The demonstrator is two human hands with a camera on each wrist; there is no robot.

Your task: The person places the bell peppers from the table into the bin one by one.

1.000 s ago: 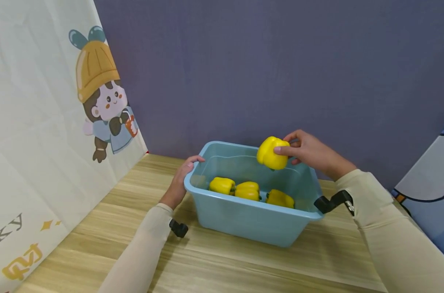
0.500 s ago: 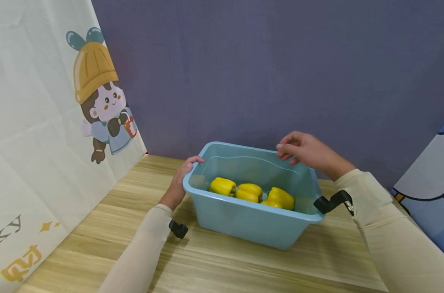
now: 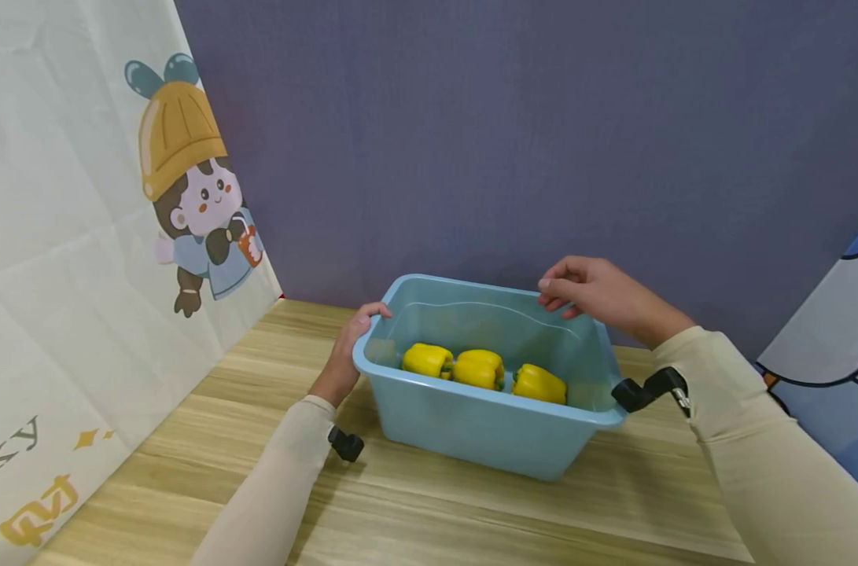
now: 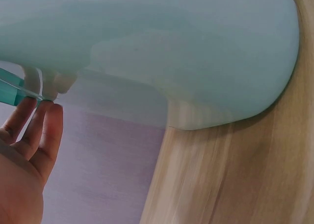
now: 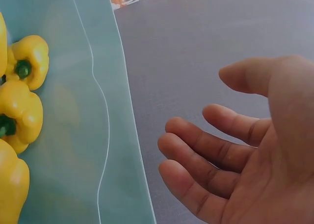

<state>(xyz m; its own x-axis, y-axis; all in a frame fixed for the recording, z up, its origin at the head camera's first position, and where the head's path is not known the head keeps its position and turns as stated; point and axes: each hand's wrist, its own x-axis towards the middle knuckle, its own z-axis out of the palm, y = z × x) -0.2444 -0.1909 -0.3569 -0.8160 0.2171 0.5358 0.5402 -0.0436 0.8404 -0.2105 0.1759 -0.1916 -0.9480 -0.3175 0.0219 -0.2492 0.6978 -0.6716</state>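
A light blue plastic bin (image 3: 471, 436) stands on the table, with yellow bell peppers inside. Three peppers show in the head view: one at left (image 3: 427, 360), one in the middle (image 3: 479, 370) and one at right (image 3: 539, 384). The right wrist view shows several, including a pepper (image 5: 30, 60) with a green stem; the bin's front wall hides part of the inside. My left hand (image 3: 344, 354) grips the rim at the bin's left end. Above the back right rim, my right hand (image 3: 602, 295) holds nothing, its fingers loosely curled and apart from the bin.
The wood-grain table (image 3: 188, 472) extends left and in front of the bin. A dark purple-grey backdrop (image 3: 471, 134) rises close behind it. A white printed sheet (image 3: 53, 236) borders the left, and another printed panel (image 3: 832, 393) stands at the right.
One second ago my right hand held a bell pepper over the bin. It let go, and the pepper dropped inside. The left hand has stayed on the rim.
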